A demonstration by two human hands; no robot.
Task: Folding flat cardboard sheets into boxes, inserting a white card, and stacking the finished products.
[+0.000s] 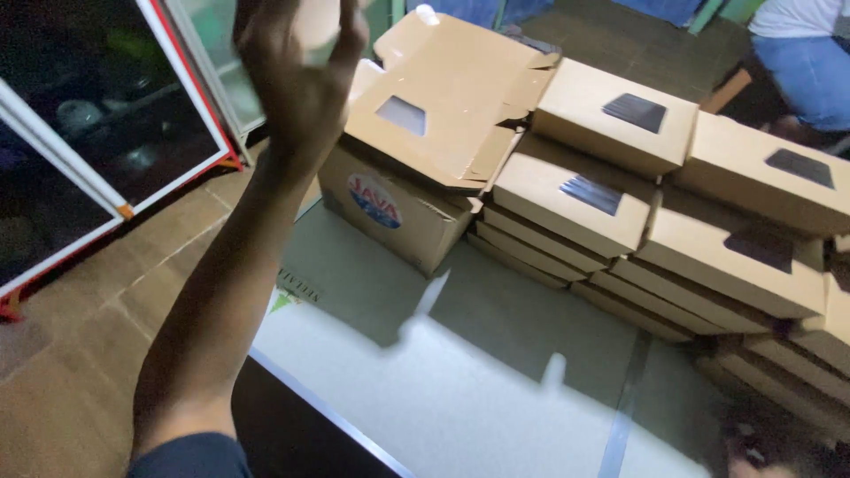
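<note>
My left hand (301, 75) is raised at the end of my outstretched arm, seen from the back and blurred. It hovers beside the left edge of a flat, unfolded brown carton with a clear window (443, 97). A pale shape shows between its fingers, and I cannot tell if it grips anything. The flat carton lies on top of a larger brown cardboard box (390, 212) with a round red and blue mark. To the right stand stacks of folded brown window boxes (575, 190). My right hand is out of sight.
The boxes rest on a large sheet of cardboard (496, 372) spread on a brown tiled floor (97, 319). A glass cabinet with a red and white frame (115, 115) stands at the left. Another person in blue trousers (810, 66) sits at the top right.
</note>
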